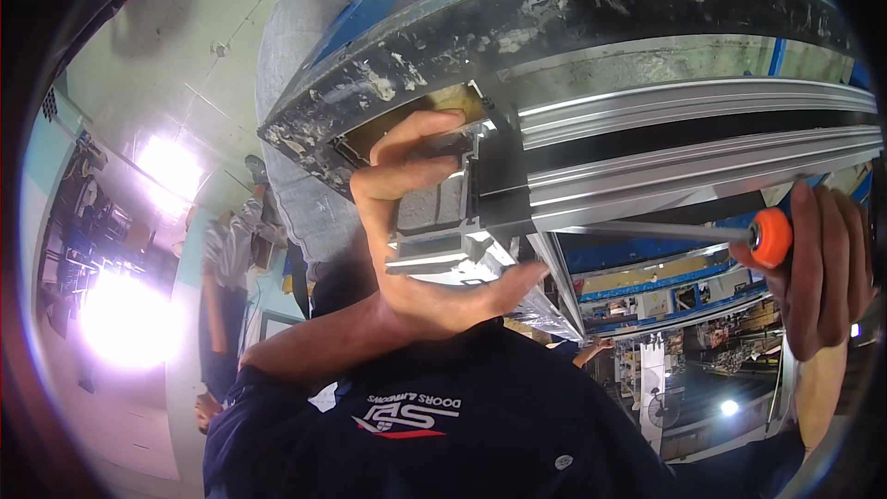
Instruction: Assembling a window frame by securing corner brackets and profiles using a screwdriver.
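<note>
My left hand (pixel 416 303) wraps round the near end of a silver aluminium profile (pixel 684 183), fingers over its upper side and thumb below. The cut end shows hollow chambers and a grey block (pixel 432 205). A black band (pixel 502 176) crosses the profile just beyond my fingers. In my right hand (pixel 822 268) is a screwdriver (pixel 771 238) with an orange handle end. Its long shaft points left, under the profile, and the tip lies near the black band. Whether the tip touches anything, I cannot tell.
A worn black-edged bench (pixel 591 9) with paint marks curves behind the profile. A leg in pale jeans (pixel 309 129) stands beside it. Farther left is another person (pixel 231 268). A blue-edged rack (pixel 656 288) lies below the screwdriver.
</note>
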A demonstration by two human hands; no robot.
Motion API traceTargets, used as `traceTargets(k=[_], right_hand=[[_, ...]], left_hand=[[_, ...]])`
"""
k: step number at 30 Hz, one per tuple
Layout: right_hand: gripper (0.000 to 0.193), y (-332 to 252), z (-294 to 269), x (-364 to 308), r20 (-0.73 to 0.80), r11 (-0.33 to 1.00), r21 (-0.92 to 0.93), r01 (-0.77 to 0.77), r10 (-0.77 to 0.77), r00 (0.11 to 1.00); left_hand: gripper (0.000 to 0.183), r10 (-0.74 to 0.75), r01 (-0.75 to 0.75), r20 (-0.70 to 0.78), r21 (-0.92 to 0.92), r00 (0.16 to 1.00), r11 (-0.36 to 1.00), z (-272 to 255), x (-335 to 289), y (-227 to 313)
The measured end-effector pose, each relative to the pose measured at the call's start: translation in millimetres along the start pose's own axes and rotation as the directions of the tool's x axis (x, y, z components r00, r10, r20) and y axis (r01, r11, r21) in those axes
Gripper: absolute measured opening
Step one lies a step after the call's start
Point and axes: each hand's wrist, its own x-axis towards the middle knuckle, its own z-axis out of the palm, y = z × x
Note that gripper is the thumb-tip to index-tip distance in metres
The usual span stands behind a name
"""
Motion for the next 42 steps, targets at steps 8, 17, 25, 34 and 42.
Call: traceTargets(k=[8,17,25,34,42], right_hand=[[0.041,10.9,48.7,27.8,-0.527,0.980,0.194,0.047,0.064,0.847],[0.058,-9.7,5.9,0.3,-0.006,0.913,0.357,-0.197,0.214,0.977],[0.034,-88.1,55.0,-72.6,0.273,0.304,0.763,-0.570,0.648,0.711],[0.025,-117.4,74.1,-50.8,0.255,-0.012,0.927,-0.376,0.756,0.603],[0.031,-104.3,92.5,-45.8,0.158,0.092,0.938,-0.334,0.743,0.651]], left_hand=[[0.082,0.010,-0.012,0.010,0.138,1.000,0.990,-8.3,-4.7,9.2],[0.088,-0.135,0.116,0.108,0.169,0.985,0.979,-18.3,-5.7,35.0],[0.054,-0.185,0.029,0.406,0.361,0.895,0.932,-48.5,28.5,64.8],[0.044,-0.282,0.159,0.373,0.327,0.884,0.931,-43.9,28.8,69.9],[0.040,-0.316,0.206,0.292,0.351,0.903,0.913,-41.6,28.9,70.4]])
